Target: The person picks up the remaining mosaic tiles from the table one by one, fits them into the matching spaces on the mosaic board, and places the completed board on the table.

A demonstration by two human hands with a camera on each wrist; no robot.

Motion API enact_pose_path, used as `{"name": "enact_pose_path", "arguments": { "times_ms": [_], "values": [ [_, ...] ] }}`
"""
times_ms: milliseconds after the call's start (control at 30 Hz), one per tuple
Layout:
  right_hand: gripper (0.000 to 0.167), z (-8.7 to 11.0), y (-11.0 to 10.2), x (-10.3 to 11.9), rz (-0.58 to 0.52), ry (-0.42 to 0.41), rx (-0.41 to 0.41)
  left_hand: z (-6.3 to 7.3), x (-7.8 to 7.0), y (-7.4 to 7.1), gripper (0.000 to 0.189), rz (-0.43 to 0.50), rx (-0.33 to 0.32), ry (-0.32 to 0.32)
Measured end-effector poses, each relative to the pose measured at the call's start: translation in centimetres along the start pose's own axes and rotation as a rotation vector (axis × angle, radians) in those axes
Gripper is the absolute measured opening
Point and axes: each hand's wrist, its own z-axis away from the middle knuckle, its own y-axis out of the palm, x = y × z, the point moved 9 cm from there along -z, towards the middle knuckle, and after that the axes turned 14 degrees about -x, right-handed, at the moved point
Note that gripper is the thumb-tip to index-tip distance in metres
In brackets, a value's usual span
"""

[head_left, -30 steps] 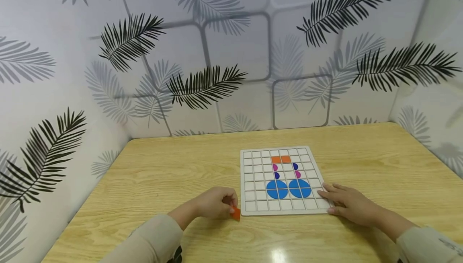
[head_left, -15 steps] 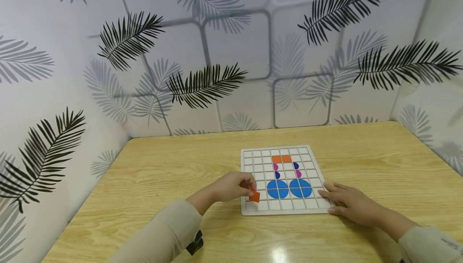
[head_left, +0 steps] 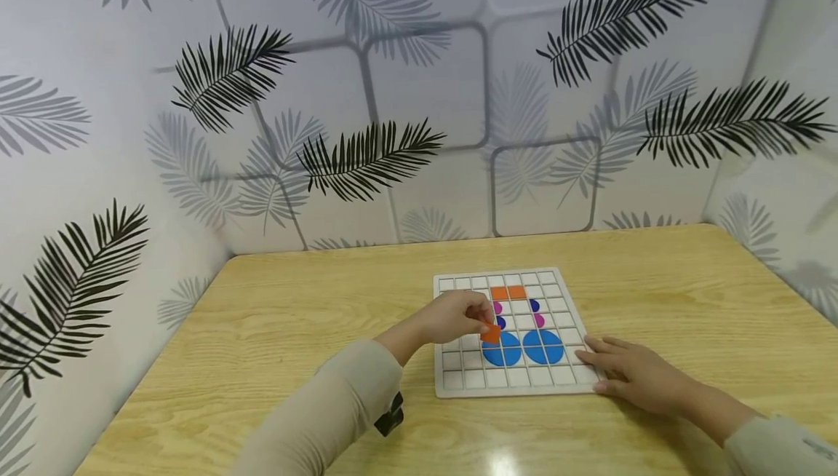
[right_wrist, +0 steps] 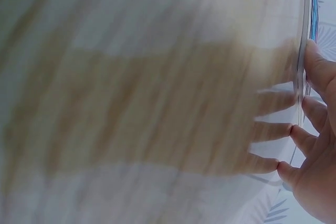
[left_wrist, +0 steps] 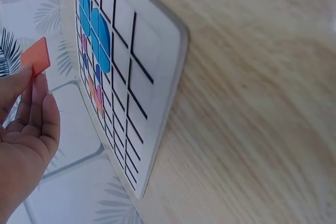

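My left hand (head_left: 456, 317) pinches a flat orange square tile (head_left: 490, 333) between thumb and fingers, over the white grid board (head_left: 462, 380). In the left wrist view the orange tile (left_wrist: 36, 56) is held up by its lower corner, clear of the board. Two blue discs (head_left: 543, 347) made of quarter pieces lie on the board, with small pink and dark blue half-rounds above them. Two orange squares (head_left: 508, 292) sit side by side near the far edge. My right hand (head_left: 638, 374) rests at the board's right edge with its fingers extended, fingertips on the rim.
The board lies on a light wooden table (head_left: 314, 301). Behind and to the sides stand pale walls (head_left: 432, 192) with a leaf pattern. A dark strap-like piece (head_left: 390, 415) shows under the left sleeve.
My left hand has carried the orange tile from the table beside the board's near left corner, up and right over the grid to the left blue disc. My right hand stays at the board's edge.
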Motion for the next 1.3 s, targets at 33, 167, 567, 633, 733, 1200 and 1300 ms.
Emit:
{"name": "enact_pose_path", "arguments": {
  "times_ms": [33, 167, 567, 633, 733, 1200, 1300],
  "values": [
    [0.050, 0.0, 0.0, 0.0, 0.002, 0.000, 0.004, -0.3, 0.0, 0.0, 0.003, -0.006, -0.004, -0.001],
    [0.051, -0.2, 0.0, -0.1, 0.000, 0.014, 0.024, -1.6, 0.0, -0.1, 0.003, -0.031, -0.020, -0.023],
    [0.053, -0.3, 0.2, -0.1, -0.037, 0.027, 0.038, -4.9, -0.1, 0.4, 0.009, -0.023, -0.081, -0.067],
    [0.053, -0.3, 0.2, -0.1, -0.040, 0.032, 0.040, -5.3, -0.3, 0.6, 0.010, -0.035, -0.087, -0.061],
    [0.053, -0.3, 0.2, -0.2, -0.046, 0.036, 0.045, -6.1, -0.5, 0.9, 0.010, -0.060, -0.098, -0.057],
    [0.054, 0.0, 0.5, -0.7, -0.044, 0.053, 0.043, -9.4, 0.0, 2.2, 0.014, -0.094, -0.175, -0.100],
    [0.054, -0.3, 0.4, -0.5, -0.042, 0.036, 0.024, -10.0, -0.4, 2.0, 0.016, -0.119, -0.198, -0.097]
  ]
}}
